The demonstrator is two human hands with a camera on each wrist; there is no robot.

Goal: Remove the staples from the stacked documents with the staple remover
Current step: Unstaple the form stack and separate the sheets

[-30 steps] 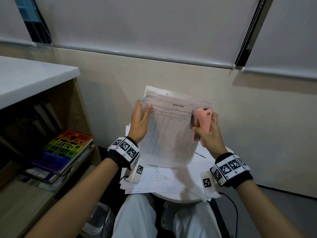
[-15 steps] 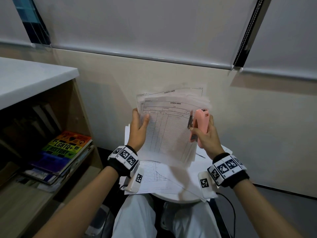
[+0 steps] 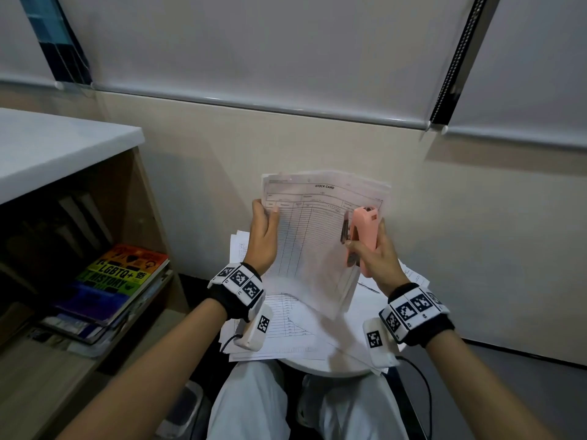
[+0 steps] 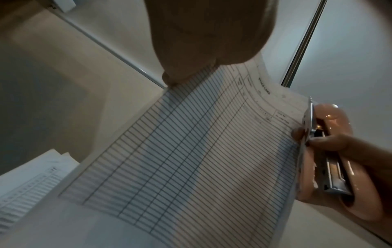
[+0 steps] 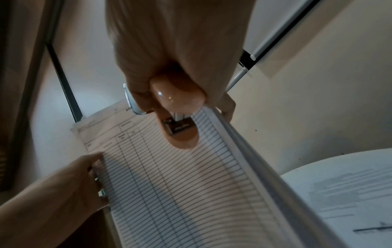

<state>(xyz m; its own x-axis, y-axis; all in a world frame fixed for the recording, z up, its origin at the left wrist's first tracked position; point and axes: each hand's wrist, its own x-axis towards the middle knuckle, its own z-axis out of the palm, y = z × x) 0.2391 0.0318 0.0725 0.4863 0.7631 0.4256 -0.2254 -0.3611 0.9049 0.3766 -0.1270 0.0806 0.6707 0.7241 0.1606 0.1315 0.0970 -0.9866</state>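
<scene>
Above the round white table (image 3: pixel 320 369), clear of its near edge, a sheaf of stapled stock-card documents (image 3: pixel 314 246) was held up in the air between 2 hands. The left hand (image 3: pixel 263 239) pinched the sheaf's left edge near its top corner, thumb on the front sheet and fingers behind, probably to keep the pages taut and facing the eyes. The right hand (image 3: pixel 373 258) was clenched around the pink staple remover (image 3: pixel 365 236), which stood nearly upright along the sheaf's right edge, its nose toward the top right corner; that looked like a readying of the tool for a staple there, though no staple could be made out in any view.

From the head view came the wider setting: loose sheets (image 3: pixel 286 325) lay spread across the table, some overhanging its near edge, and a rainbow-covered book (image 3: pixel 120 274) sat on a shelf to the left. Only the left wrist view showed the tool's metal parts (image 4: pixel 331 167) and the thumb pressed on them. Only the right wrist view showed the pages' thickness along the right edge, with fingertips (image 5: pixel 228 107) curled behind.
</scene>
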